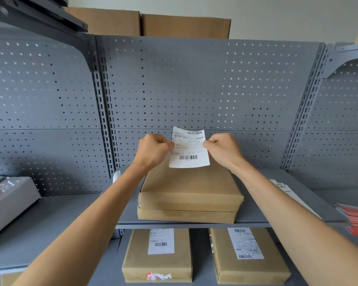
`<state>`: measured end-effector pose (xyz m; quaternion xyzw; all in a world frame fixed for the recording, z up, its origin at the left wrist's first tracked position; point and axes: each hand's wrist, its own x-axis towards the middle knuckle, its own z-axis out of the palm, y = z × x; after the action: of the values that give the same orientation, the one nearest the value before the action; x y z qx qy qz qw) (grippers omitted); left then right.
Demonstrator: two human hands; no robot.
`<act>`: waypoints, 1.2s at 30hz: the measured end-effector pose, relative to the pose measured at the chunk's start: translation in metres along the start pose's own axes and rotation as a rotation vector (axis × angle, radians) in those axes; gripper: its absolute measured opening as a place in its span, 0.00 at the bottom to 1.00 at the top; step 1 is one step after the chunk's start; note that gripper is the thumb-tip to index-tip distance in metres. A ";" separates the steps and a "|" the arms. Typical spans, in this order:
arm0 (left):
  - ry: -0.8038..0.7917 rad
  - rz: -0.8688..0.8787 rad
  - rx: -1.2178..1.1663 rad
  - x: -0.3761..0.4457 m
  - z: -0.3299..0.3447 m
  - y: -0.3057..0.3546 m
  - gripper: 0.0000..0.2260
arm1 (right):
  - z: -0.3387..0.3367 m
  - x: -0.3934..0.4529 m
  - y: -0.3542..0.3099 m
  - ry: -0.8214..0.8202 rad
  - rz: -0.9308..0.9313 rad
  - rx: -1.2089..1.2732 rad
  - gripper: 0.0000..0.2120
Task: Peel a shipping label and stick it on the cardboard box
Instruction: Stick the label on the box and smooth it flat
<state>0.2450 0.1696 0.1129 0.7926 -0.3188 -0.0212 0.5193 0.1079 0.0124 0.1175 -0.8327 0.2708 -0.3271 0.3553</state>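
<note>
A white shipping label (189, 153) with two barcodes hangs upright in the air, above the far end of a plain brown cardboard box (190, 190). My left hand (153, 149) pinches the label's left edge. My right hand (221, 148) pinches its right edge. The label is slightly curled at the top. The box lies flat on a grey metal shelf (262, 215), with no label on its top face. Whether the backing paper is still on the label cannot be told.
A grey pegboard wall (194, 89) backs the shelf. Two labelled boxes (159, 254) (248, 254) lie on the lower shelf. A strip of labels (287, 193) and red packets (355, 219) lie to the right. A grey device (8, 199) sits at the left. Large cartons (149, 23) stand on top.
</note>
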 end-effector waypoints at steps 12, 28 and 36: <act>-0.102 0.009 0.326 -0.010 0.016 -0.022 0.11 | 0.018 -0.014 0.021 -0.095 -0.012 -0.324 0.18; -0.131 0.014 0.447 -0.015 0.021 -0.026 0.08 | 0.023 -0.021 0.025 -0.122 -0.045 -0.389 0.15; -0.134 0.036 0.522 -0.015 0.023 -0.025 0.09 | 0.025 -0.024 0.023 -0.131 -0.055 -0.466 0.16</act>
<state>0.2368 0.1651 0.0765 0.8907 -0.3613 0.0187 0.2754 0.1062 0.0252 0.0782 -0.9188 0.2925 -0.2107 0.1611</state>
